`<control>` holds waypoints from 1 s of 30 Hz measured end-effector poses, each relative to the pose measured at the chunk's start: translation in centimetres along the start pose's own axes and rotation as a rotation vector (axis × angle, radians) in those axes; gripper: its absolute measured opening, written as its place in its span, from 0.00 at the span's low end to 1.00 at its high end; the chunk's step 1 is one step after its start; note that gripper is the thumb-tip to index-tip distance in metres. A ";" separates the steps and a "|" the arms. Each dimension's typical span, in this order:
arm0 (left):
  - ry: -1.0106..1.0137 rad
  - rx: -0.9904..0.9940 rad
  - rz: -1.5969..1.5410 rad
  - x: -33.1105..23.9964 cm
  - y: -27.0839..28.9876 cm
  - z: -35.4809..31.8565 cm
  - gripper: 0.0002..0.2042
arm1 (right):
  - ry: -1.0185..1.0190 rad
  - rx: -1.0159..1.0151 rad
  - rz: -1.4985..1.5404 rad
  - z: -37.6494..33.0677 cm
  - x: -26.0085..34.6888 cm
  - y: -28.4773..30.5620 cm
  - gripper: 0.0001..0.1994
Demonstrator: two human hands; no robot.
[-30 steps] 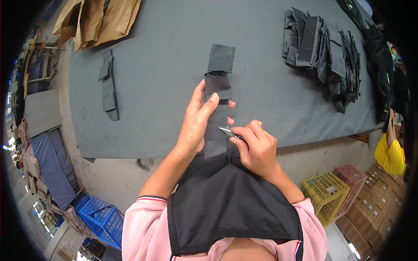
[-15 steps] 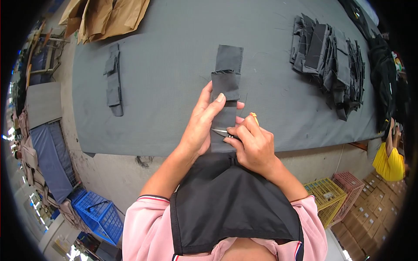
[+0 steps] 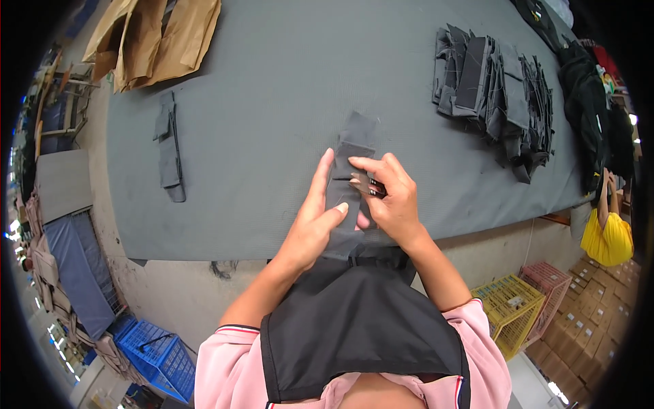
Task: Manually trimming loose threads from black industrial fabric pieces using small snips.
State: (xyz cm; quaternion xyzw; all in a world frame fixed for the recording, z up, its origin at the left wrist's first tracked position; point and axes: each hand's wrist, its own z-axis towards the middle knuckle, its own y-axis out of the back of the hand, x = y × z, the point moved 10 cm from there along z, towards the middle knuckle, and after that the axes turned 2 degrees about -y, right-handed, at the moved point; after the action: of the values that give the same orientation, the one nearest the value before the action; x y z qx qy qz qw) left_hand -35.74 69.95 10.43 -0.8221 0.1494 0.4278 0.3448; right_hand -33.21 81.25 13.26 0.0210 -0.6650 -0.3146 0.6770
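Observation:
I hold a long dark grey fabric strip [image 3: 353, 140] above the near edge of a grey table [image 3: 286, 102]. My left hand [image 3: 315, 221] grips the strip from the left, thumb across its front. My right hand [image 3: 390, 194] holds a small metal thread snip [image 3: 364, 185] against the strip's middle, with the index finger pressed on the fabric. The strip's lower end hangs down toward my black apron [image 3: 354, 327].
A stack of similar dark fabric pieces [image 3: 494, 88] lies at the table's far right. One finished dark piece [image 3: 168, 146] lies at the left, brown paper sheets [image 3: 153, 34] at the far left corner. Yellow and red crates [image 3: 521, 307] and a blue crate [image 3: 153, 347] stand on the floor. A person in yellow [image 3: 603, 232] is at right.
Both hands have moved up along the strip, away from my body. The right hand with the snip now sits higher on the fabric, its index finger stretched across it.

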 end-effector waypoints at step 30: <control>-0.497 -0.030 0.510 -4.8 2.6 0.6 0.17 | -0.267 -0.111 0.424 1.4 -3.6 -1.7 0.12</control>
State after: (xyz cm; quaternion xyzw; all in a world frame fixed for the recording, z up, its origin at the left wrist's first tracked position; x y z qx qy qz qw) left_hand -40.29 68.29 12.91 -0.6342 0.2548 0.6892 0.2405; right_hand -34.86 82.08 9.52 -0.1975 -0.7198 -0.2016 0.6342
